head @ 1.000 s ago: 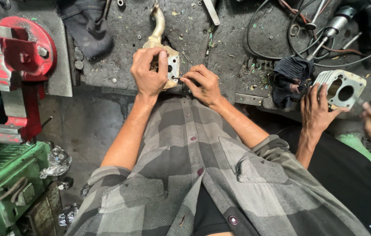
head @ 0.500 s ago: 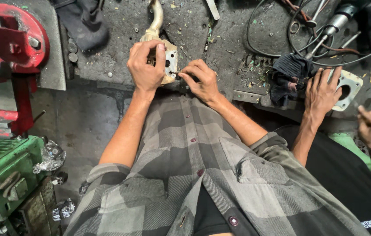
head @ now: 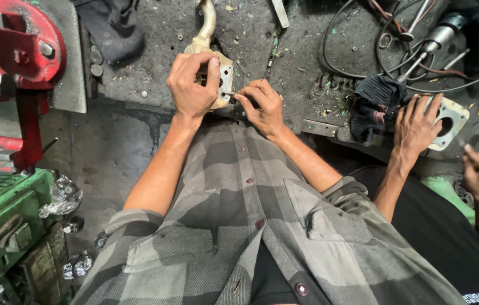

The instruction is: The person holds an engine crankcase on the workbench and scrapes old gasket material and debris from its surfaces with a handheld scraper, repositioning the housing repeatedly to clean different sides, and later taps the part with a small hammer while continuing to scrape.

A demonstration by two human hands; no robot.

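Two hands work close together at the near edge of the grimy tabletop. The left hand is wrapped around a pale metal part with a curved pipe, fingers curled over its flanged end. The right hand is pinched nearly closed on a thin tool that touches that flange. Farther right, a co-worker's hand lies spread on a flat metal casting; a red vise stands at far left.
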